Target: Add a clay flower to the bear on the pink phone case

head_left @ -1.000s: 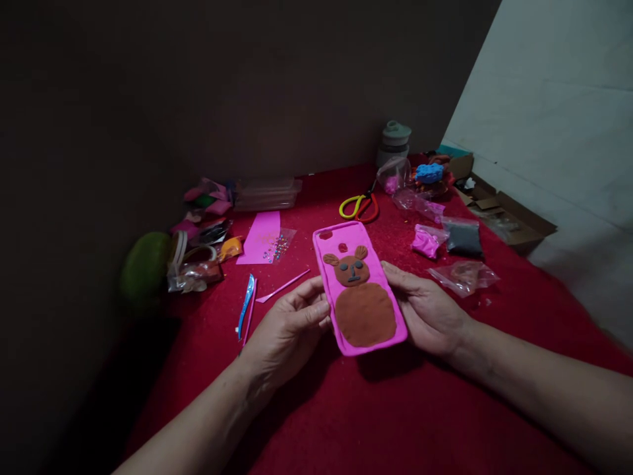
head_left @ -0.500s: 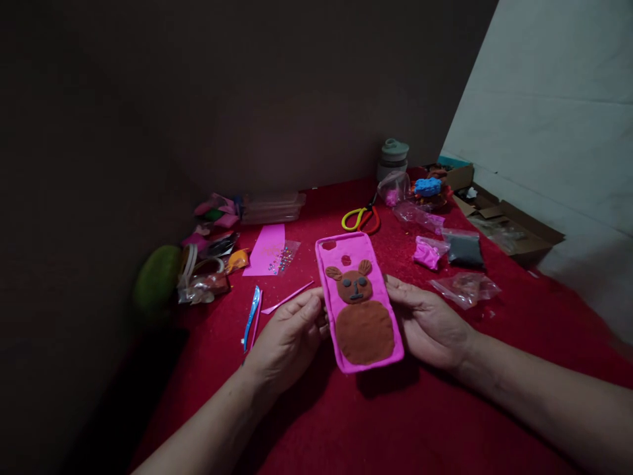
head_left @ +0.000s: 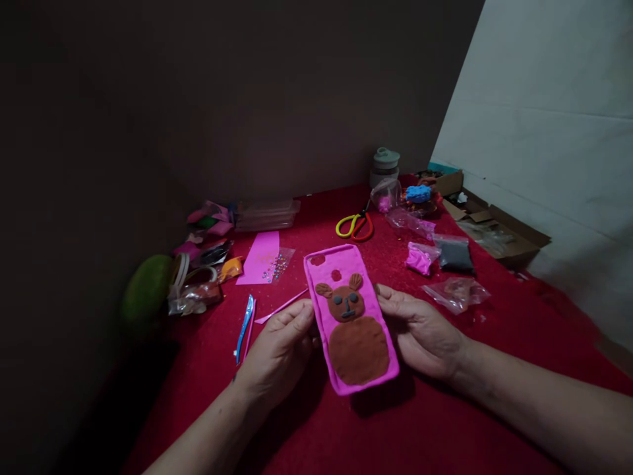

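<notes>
A phone case (head_left: 324, 343) covered in pink clay is held up, tilted, above the red cloth. On it is a brown clay bear with a round body (head_left: 360, 349), a head (head_left: 346, 305) with grey eyes, nose and mouth, and two ridged ears. My left hand (head_left: 284, 340) grips the case's left edge between thumb and fingers. My right hand (head_left: 422, 330) holds the opposite edge, its fingertips partly hidden behind the case. Left of my left hand lie a blue modelling knife (head_left: 244, 328) and thin pink clay tools (head_left: 281, 306).
Scissors (head_left: 355, 226) with yellow and red handles lie beyond the case. Bags of pink clay (head_left: 419, 258) and dark clay (head_left: 455, 254) are at the right, near a cardboard box (head_left: 519, 241). A pink sheet (head_left: 260, 257), beads (head_left: 277, 266) and a tape roll (head_left: 180, 272) lie left. A jar (head_left: 384, 168) stands behind.
The view has shifted slightly, so the table's things sit a little lower and further left. Both hands keep hold of the case, which stays at much the same tilt.
</notes>
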A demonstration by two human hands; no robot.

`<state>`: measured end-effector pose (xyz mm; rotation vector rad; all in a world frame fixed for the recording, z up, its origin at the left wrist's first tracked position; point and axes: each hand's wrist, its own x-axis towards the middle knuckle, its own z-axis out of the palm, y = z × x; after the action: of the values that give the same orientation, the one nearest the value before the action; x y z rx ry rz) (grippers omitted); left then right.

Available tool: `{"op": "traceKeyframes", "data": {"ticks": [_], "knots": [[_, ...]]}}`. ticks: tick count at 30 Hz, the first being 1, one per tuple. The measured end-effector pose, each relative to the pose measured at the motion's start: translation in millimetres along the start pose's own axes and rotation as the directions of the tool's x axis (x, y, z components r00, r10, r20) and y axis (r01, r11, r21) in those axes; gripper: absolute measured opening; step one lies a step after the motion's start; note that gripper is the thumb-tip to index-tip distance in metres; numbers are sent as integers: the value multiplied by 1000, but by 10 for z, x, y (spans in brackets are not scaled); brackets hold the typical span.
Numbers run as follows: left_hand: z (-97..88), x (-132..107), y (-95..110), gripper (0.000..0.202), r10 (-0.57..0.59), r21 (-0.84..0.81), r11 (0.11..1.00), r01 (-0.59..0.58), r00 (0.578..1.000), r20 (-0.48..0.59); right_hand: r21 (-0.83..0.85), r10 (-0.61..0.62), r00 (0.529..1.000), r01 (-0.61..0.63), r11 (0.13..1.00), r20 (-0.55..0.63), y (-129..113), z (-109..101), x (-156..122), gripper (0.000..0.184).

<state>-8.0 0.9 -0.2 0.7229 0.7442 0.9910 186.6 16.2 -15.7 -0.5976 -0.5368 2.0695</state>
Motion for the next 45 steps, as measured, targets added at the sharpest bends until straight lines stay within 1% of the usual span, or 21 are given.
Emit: {"op": "traceKeyframes", "data": {"ticks": [7,10,13,15,18,20,23,26,27,29,31,33,34,35,37,40,43,45], "knots": [[3,37,15,16,13,33,999,-12,999,-32,-43,15,1000,-15,999,1,-17,-44,1,15],[12,43,22,15,-7,71,997,11,998,-57,-113,18,1000,-21,993,-21,-19,-58,-9,14],[-4,49,23,16,-29,126,991,40,995,-91,-223,0,996,-19,975,-85,-12,-52,-41,16],[-36,56,24,15,-33,175,983,55,992,-124,-306,-8,990,-36,951,-141,-13,-41,-69,16],[-89,69,27,17,-20,269,961,67,984,-175,-417,-27,979,-61,907,-202,-31,-27,-117,10],[-106,75,29,21,5,341,938,64,980,-198,-489,-43,975,-71,869,-218,-45,-27,-149,7],[-91,71,30,31,45,428,902,54,975,-220,-611,-90,973,-59,790,-211,-46,-37,-187,13],[-62,55,27,44,81,484,874,50,966,-246,-753,-139,978,-27,657,-156,-45,-47,-216,22],[-56,49,26,47,89,501,864,52,963,-254,-804,-169,977,-5,594,-131,-62,-47,-231,25],[-51,36,29,48,110,537,842,55,956,-270,-900,-276,959,66,432,-63,-151,-47,-279,27],[-53,23,39,46,149,580,813,48,946,-287,-962,-415,909,154,224,49,-315,-58,-360,26],[-60,13,55,43,213,629,777,26,929,-302,-977,-516,839,211,13,174,-519,-101,-465,25],[-64,10,63,42,244,651,759,14,920,-305,-971,-542,808,223,-81,231,-614,-142,-519,25],[-69,7,70,41,269,668,744,3,914,-303,-960,-545,791,226,-165,280,-693,-199,-570,25],[-79,9,77,41,291,688,726,-11,911,-293,-929,-535,769,210,-305,349,-785,-357,-646,33],[-94,28,77,40,283,697,717,-14,920,-272,-878,-511,757,168,-448,406,-766,-651,-673,41],[-109,59,80,39,282,706,708,-17,924,-260,-836,-495,749,140,-531,440,-677,-874,-629,33],[-120,75,87,37,290,712,702,-23,922,-257,-813,-482,745,138,-566,462,-633,-939,-599,31]]}}
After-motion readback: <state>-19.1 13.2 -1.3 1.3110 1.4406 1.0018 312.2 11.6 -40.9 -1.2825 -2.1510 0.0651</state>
